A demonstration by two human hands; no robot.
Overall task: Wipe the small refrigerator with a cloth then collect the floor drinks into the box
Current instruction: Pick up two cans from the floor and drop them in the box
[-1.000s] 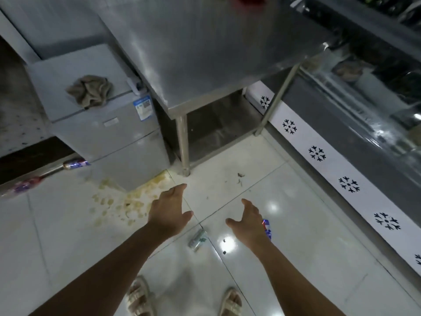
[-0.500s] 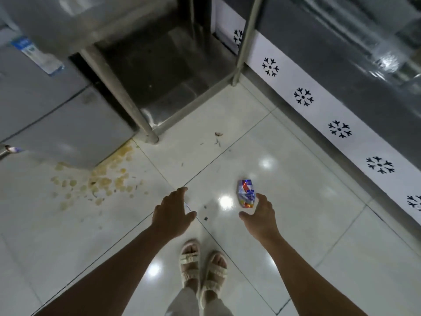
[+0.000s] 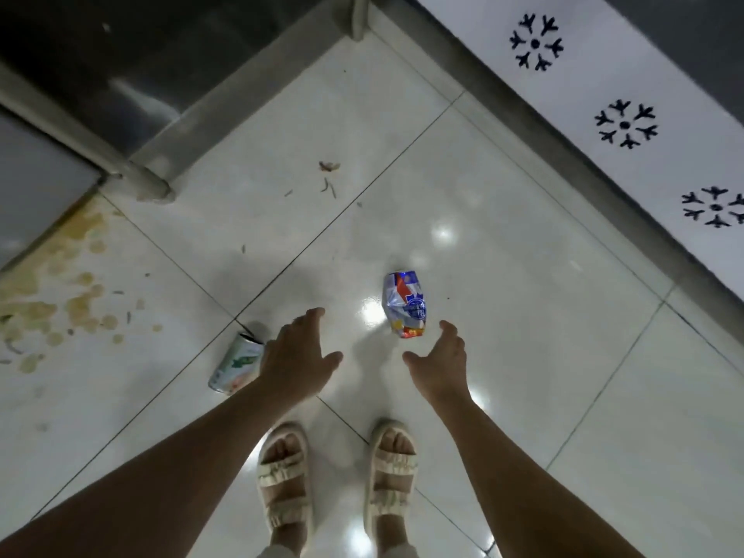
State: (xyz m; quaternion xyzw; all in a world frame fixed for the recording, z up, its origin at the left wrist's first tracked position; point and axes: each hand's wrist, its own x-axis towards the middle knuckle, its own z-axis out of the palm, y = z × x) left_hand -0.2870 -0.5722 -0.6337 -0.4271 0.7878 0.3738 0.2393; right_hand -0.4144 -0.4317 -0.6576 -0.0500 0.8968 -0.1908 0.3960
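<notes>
**Both hands lowered over the drinks on the floor**

Since half a second ago the view has tipped further down and both hands have dropped closer to the tiles; a pale can that was out of sight then now shows beside the left wrist, and the refrigerator's label has left the frame.

The left hand (image 3: 296,354) is spread flat with fingers straight, its grip holding nothing, and it covers the near end of the pale green-and-white can (image 3: 234,366), which lies on its side on the floor (image 3: 523,316). Whether the hand touches that can cannot be told. The right hand (image 3: 441,362) is likewise open, thumb out and fingers extended, empty, just beside the lower end of the crushed blue, red and white can (image 3: 404,304) lying on a glossy tile between the two hands.

Two feet in cream strapped sandals (image 3: 392,467) stand below the hands. A yellowish spill (image 3: 60,300) stains the tiles at left, near the grey refrigerator corner (image 3: 36,187) and a metal worktop leg (image 3: 151,186). A white panel with black snowflakes (image 3: 624,124) runs along the right.
</notes>
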